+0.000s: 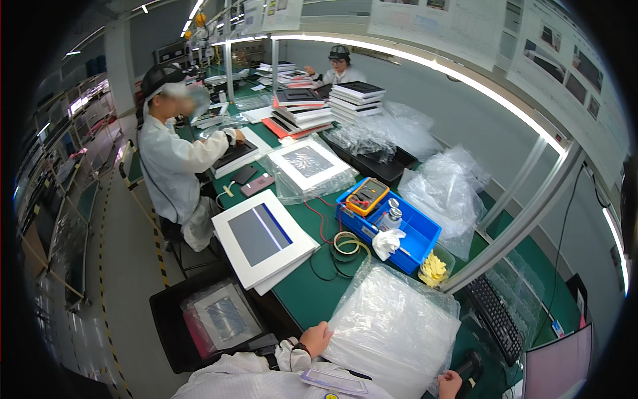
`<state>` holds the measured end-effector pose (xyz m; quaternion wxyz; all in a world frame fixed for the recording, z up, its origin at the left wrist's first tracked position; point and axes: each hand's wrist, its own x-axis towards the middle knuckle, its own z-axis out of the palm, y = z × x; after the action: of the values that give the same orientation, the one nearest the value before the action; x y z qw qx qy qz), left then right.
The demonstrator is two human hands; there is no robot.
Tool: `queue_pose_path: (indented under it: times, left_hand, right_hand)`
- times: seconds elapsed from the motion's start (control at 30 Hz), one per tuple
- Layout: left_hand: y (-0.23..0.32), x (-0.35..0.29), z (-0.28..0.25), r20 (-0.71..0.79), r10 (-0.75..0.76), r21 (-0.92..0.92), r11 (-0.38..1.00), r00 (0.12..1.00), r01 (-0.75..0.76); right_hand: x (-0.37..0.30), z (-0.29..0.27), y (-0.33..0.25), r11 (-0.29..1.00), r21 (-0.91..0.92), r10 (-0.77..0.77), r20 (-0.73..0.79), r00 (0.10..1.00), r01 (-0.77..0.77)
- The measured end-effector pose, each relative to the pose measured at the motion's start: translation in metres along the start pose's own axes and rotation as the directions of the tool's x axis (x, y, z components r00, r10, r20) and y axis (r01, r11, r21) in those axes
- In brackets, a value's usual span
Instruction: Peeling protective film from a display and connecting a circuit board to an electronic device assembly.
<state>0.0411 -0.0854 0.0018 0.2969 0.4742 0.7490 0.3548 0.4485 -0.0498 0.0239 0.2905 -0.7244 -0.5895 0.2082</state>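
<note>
Right in front of me lies a flat white panel in a clear plastic bag (397, 326), its film wrinkled and glossy. My left hand (316, 339) has its fingers closed on the bag's near left edge, a dark band round the wrist. At the near right corner my right hand (450, 384) is curled, thumb and fingers together at the film; it is partly cut off by the lower picture edge. Farther left, a white-framed panel with a grey screen (259, 234) rests on the green table (299, 289), a blue strip and a pale line across its screen.
A blue bin (420, 238) holds a yellow multimeter (367, 197), a bottle and tissue. Beside it are tape rolls (345, 245) and yellow scraps (434, 268). A keyboard (495, 319) stands right. A black crate (174, 332) sits lower left. Co-workers (176, 156) work beyond, near stacked panels (355, 100).
</note>
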Motion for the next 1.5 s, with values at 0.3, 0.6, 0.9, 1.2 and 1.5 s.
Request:
queue_pose_path:
  times: [0.3, 0.6, 0.9, 1.2, 1.5]
  left_hand:
    - [-0.007, 0.002, -0.016, 0.114, -0.070, 0.208, 0.977, 0.991, 0.046]
    - [0.007, 0.018, -0.009, 0.255, 0.039, 0.321, 0.939, 0.966, -0.122]
    - [-0.005, 0.013, -0.015, 0.199, -0.015, 0.356, 0.933, 0.980, -0.058]
    - [0.011, 0.018, -0.026, 0.235, 0.003, 0.390, 0.916, 0.972, -0.097]
    - [0.049, 0.060, -0.014, 0.213, 0.382, 0.448, 0.780, 0.899, -0.437]
  right_hand:
    - [0.000, -0.009, -0.020, 0.970, -0.176, 0.170, 0.010, 0.985, -0.165]
    - [-0.022, 0.009, -0.017, 0.910, -0.413, 0.088, 0.261, 0.961, 0.029]
    - [-0.058, 0.011, -0.033, 0.981, -0.080, 0.191, 0.267, 0.945, -0.176]
    - [-0.026, -0.015, -0.055, 0.947, -0.303, -0.045, 0.195, 0.980, 0.104]
    - [0.122, 0.030, -0.048, 0.988, -0.148, -0.074, -0.174, 0.982, 0.048]
